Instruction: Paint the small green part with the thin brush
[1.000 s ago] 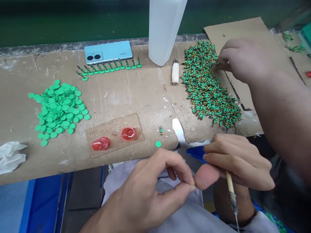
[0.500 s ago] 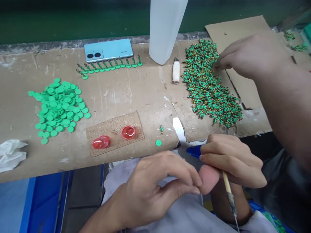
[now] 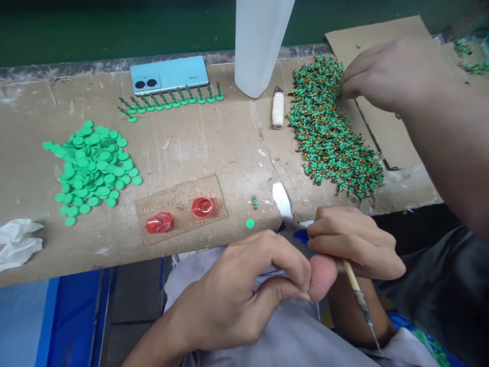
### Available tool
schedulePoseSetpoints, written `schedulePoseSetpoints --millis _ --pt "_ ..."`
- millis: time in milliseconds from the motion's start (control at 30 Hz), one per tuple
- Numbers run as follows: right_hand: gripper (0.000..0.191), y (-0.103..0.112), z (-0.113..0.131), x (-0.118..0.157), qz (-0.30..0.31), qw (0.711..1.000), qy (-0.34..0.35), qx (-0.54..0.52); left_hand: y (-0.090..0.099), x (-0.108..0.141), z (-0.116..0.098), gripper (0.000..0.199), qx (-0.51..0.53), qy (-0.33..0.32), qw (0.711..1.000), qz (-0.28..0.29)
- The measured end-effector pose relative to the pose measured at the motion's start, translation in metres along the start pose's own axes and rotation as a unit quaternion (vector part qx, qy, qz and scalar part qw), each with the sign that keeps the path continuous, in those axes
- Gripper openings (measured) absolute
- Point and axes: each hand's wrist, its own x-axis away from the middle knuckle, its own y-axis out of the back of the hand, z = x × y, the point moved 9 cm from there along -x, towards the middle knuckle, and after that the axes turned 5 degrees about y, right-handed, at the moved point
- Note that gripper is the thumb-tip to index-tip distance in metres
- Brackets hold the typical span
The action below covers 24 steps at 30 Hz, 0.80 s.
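Observation:
My left hand (image 3: pixel 248 285) is closed, thumb and fingertips pinched together against the tip of my right thumb. Whatever lies in that pinch, if anything, is hidden. My right hand (image 3: pixel 353 244) is closed around a thin wooden-handled needle tool (image 3: pixel 352 278), its fine metal point angled down to the right. Just beyond my hands, at the table's front edge, lie a small green figurine (image 3: pixel 254 202) and a green round base (image 3: pixel 249 223). Two small red cups (image 3: pixel 202 206) of glossy red appearance rest on a brown board (image 3: pixel 179 206) to the left.
Green discs (image 3: pixel 97 171) are heaped at left. Several figurines on bases (image 3: pixel 183 99) line up before a blue phone (image 3: pixel 170 75). A pale upright panel (image 3: pixel 262 46), wrapped-handle blade (image 3: pixel 278 109) and figurine pile (image 3: pixel 332 127) stand beyond. A co-worker's hand (image 3: pixel 393 76) touches the pile.
Both my hands have shifted slightly up, the right one also a little left, still together at the thumb. The co-worker's hand has moved slightly at the pile.

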Motion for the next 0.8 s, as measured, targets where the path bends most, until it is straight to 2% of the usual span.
schedulePoseSetpoints --millis 67,133,267,433,533,633,733,800 --pt "0.04 0.021 -0.03 -0.01 0.0 1.0 -0.002 0.003 0.001 0.001 -0.001 0.018 0.002 -0.005 1.0 -0.016" --pt "0.039 0.031 -0.042 -0.008 0.005 1.0 0.005 0.016 0.001 0.001 -0.001 0.019 0.005 -0.008 1.0 -0.03" --pt "0.021 0.021 -0.05 0.007 0.069 0.991 -0.004 0.118 0.002 0.001 -0.001 0.029 0.033 -0.016 0.998 -0.044" --pt "0.025 0.01 -0.068 0.027 0.109 0.982 -0.034 0.151 0.0 0.001 -0.003 0.028 0.03 -0.024 0.999 -0.017" --pt "0.037 0.011 -0.059 0.042 0.113 0.981 -0.018 0.157 0.0 0.0 -0.006 0.028 0.023 -0.025 0.999 -0.011" --pt "0.046 0.012 -0.041 0.055 0.135 0.979 -0.015 0.154 0.0 -0.001 -0.004 0.028 0.007 -0.001 1.0 -0.004" --pt "0.048 0.012 -0.023 0.058 0.142 0.975 -0.018 0.172 0.0 -0.002 -0.005 0.026 -0.019 0.007 1.0 0.01" --pt "0.052 0.013 -0.018 0.056 0.123 0.97 -0.02 0.207 0.0 -0.002 -0.007 0.027 -0.049 -0.006 0.999 0.021"
